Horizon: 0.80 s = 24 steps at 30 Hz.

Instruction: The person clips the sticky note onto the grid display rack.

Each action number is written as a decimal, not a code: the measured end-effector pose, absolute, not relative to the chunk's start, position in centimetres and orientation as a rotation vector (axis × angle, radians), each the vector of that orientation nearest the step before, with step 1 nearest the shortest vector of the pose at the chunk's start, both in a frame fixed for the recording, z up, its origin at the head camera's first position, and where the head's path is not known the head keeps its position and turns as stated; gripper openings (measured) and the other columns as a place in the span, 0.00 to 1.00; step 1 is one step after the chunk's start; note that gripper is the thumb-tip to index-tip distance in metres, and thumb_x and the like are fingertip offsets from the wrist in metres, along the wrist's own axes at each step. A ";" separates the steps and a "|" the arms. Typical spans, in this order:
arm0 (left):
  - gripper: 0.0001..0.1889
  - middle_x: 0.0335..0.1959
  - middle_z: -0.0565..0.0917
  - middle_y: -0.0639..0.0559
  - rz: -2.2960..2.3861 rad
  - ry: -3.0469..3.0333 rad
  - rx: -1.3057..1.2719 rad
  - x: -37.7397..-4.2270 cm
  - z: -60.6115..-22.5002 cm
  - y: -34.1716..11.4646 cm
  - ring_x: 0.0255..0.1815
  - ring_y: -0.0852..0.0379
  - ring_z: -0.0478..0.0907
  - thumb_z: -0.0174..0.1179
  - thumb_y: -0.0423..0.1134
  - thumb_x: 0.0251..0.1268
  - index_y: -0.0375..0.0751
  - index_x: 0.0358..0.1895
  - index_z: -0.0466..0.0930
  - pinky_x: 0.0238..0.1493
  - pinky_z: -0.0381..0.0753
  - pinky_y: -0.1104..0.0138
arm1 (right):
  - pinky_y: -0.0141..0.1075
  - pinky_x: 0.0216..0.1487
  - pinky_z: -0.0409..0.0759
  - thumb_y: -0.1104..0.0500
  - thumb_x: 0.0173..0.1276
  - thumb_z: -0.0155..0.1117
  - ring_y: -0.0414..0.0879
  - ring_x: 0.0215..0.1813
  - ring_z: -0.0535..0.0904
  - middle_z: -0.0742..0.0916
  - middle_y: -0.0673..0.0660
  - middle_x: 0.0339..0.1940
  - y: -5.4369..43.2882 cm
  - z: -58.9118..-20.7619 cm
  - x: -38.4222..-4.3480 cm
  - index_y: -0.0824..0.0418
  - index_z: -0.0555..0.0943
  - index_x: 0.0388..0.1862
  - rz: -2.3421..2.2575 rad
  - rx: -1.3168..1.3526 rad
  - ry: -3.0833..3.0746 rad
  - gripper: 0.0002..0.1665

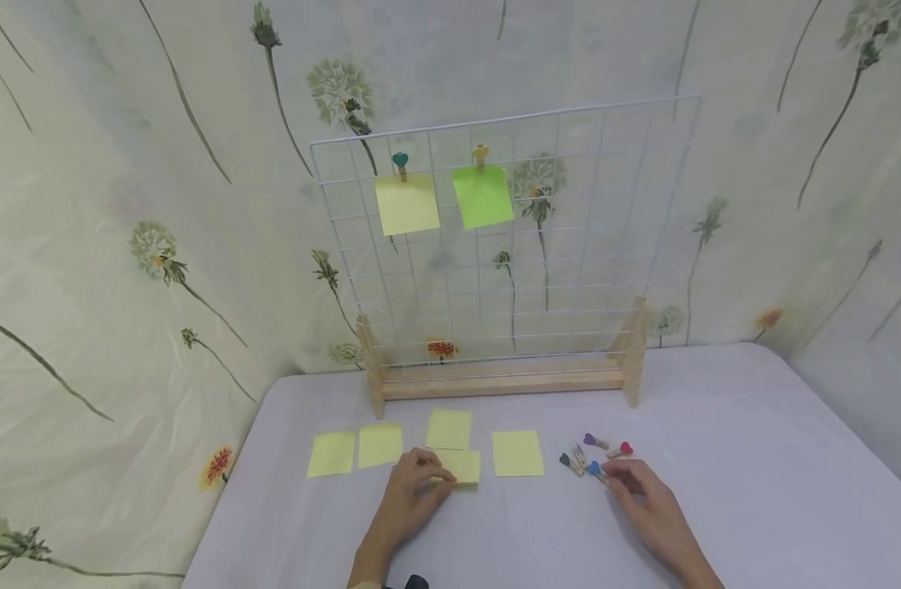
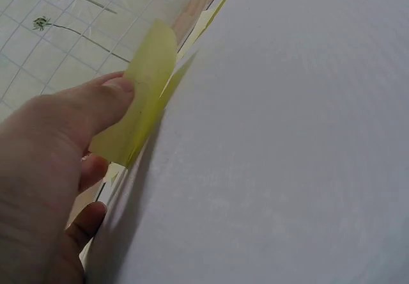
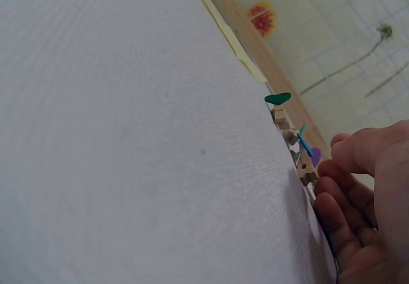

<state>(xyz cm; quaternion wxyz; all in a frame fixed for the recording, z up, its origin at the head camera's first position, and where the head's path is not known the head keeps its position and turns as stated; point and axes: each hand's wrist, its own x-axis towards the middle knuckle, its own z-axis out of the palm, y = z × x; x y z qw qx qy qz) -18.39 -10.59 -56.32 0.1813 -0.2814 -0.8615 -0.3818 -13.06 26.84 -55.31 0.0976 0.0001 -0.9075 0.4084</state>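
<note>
My left hand (image 1: 417, 491) pinches a yellow sticky note (image 2: 144, 98) between thumb and fingers. In the left wrist view the note stands tilted up off the table, the thumb flat on its face. Beneath it in the head view is another yellow note or pad (image 1: 463, 466); how many sheets it has I cannot tell. At the right, my right hand (image 1: 649, 503) has its fingertips beside a wooden clothespin with a blue heart (image 1: 594, 469). Thumb and fingers are apart in the right wrist view. Around it lie clothespins with a green heart (image 1: 564, 460), a purple heart (image 1: 589, 440) and a red heart (image 1: 626, 448).
A white wire grid (image 1: 568, 254) stands at the back in a wooden base (image 1: 502, 383). Clothespins hold a pale yellow note (image 1: 408, 204) and a green note (image 1: 483, 197) on it. Several loose yellow notes (image 1: 517, 453) lie on the white-covered table (image 1: 759, 474).
</note>
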 end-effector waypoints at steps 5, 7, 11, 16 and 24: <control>0.07 0.28 0.67 0.60 -1.171 -2.372 -0.728 -18.5 -56.1 -10.7 0.31 0.68 0.60 0.68 0.41 0.54 0.60 0.36 0.86 0.33 0.64 0.74 | 0.24 0.46 0.77 0.53 0.71 0.56 0.24 0.45 0.74 0.81 0.48 0.52 26.9 -55.4 -13.1 0.50 0.75 0.53 1.205 -0.006 -2.689 0.13; 0.09 0.21 0.67 0.61 -1.229 -2.353 -0.714 -18.5 -56.0 -10.7 0.24 0.70 0.59 0.69 0.40 0.53 0.59 0.36 0.87 0.28 0.62 0.75 | 0.25 0.46 0.77 0.52 0.71 0.55 0.25 0.45 0.74 0.81 0.48 0.51 26.9 -55.4 -13.1 0.49 0.75 0.53 1.199 -0.019 -2.701 0.13; 0.09 0.15 0.71 0.65 -1.263 -2.306 -0.711 -18.5 -55.9 -10.9 0.18 0.74 0.59 0.67 0.39 0.55 0.58 0.38 0.87 0.26 0.60 0.76 | 0.24 0.46 0.76 0.51 0.71 0.55 0.25 0.45 0.74 0.81 0.48 0.51 26.9 -55.4 -13.1 0.50 0.75 0.53 1.199 -0.015 -2.697 0.14; 0.07 0.18 0.81 0.63 -1.194 -2.218 -0.715 -18.7 -55.6 -10.9 0.18 0.75 0.62 0.66 0.39 0.57 0.55 0.39 0.87 0.27 0.63 0.78 | 0.22 0.43 0.75 0.58 0.68 0.59 0.27 0.42 0.76 0.82 0.48 0.48 26.9 -55.7 -13.2 0.52 0.76 0.51 1.169 0.082 -2.608 0.13; 0.10 0.26 0.87 0.56 -1.327 -2.175 -0.639 -18.4 -55.3 -10.8 0.23 0.68 0.79 0.66 0.33 0.54 0.50 0.39 0.86 0.24 0.70 0.78 | 0.24 0.38 0.76 0.66 0.61 0.64 0.28 0.39 0.75 0.82 0.47 0.43 26.6 -55.7 -13.4 0.55 0.77 0.52 1.051 0.139 -2.590 0.19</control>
